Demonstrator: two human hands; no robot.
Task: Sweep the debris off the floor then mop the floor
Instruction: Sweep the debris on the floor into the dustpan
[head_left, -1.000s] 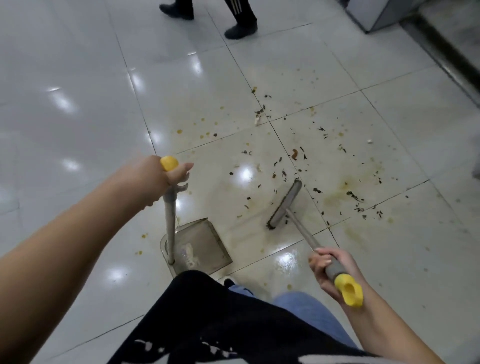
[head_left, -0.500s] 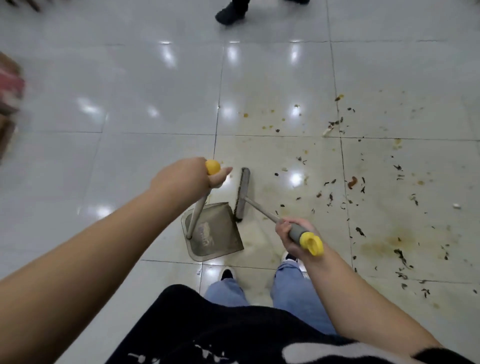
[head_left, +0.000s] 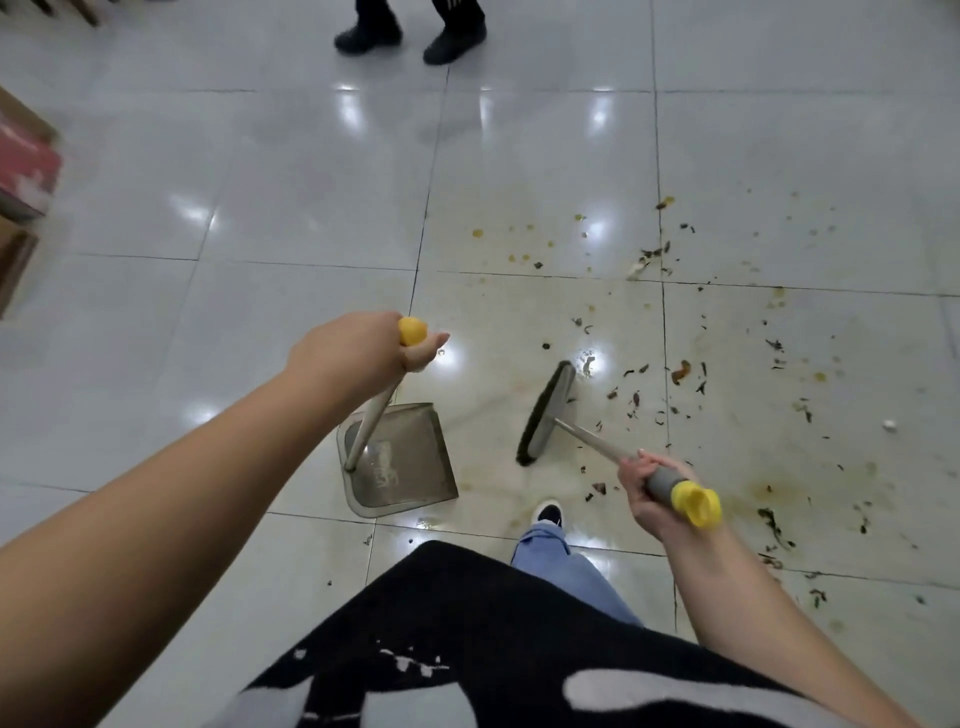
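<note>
While fists grip dustpan (head_left: 397, 457) and broom (head_left: 545, 413), pale dustpan contents perhaps paper.

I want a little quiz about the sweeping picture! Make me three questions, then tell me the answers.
1. True or false: the dustpan is standing on the floor.
2. Which of the hands grips the broom? A) the left hand B) the right hand C) both
3. Fill in: most of the debris lies to the ___ of the broom head.

Key
1. True. Its mouth faces the broom head, with a gap of floor between them.
2. B. The left hand holds the dustpan's yellow-tipped handle.
3. Right. Dark scraps and yellowish stains spread over the tiles there.
</note>
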